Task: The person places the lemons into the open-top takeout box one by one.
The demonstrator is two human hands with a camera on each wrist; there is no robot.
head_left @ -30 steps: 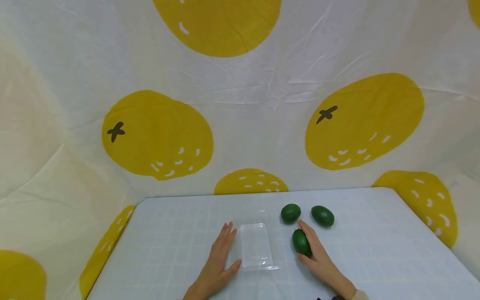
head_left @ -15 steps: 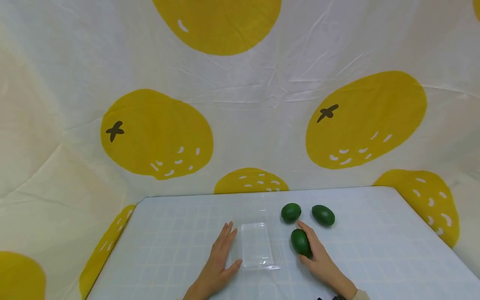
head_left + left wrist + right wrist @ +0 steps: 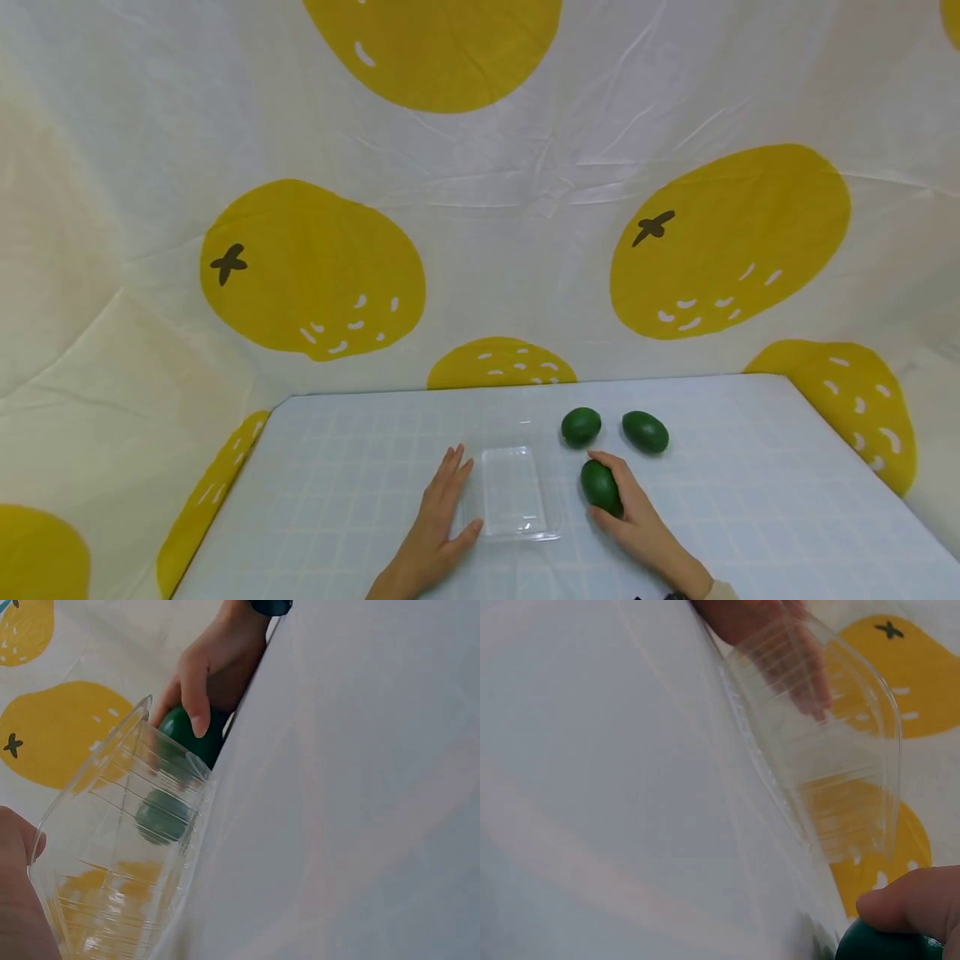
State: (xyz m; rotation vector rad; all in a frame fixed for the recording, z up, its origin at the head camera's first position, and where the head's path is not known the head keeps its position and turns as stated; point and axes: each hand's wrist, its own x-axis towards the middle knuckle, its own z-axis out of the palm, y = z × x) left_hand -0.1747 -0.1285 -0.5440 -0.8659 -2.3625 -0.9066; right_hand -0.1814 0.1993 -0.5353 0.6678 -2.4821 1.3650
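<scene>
A clear plastic container (image 3: 512, 492) stands open-topped on the table in the head view. My left hand (image 3: 437, 512) lies along its left side with straight, spread fingers, the thumb close to the near corner. The left wrist view has the thumb (image 3: 34, 840) right at the container's rim. To the right of the container, my right hand (image 3: 633, 510) grips a dark green avocado (image 3: 598, 483), fingers and thumb curled round it. The right wrist view catches only the thumb and part of the avocado (image 3: 885, 945) at the bottom corner.
Two more green avocados lie beyond my right hand: one avocado (image 3: 581, 427) straight behind it, the other avocado (image 3: 646, 432) farther right. A pale checked cloth covers the table (image 3: 337, 483). A fabric backdrop (image 3: 517, 275) with yellow fruit prints rises behind.
My right hand and the avocado in it have shifted very slightly left, and the forefinger has drawn nearer. My left hand and the container stay in place.
</scene>
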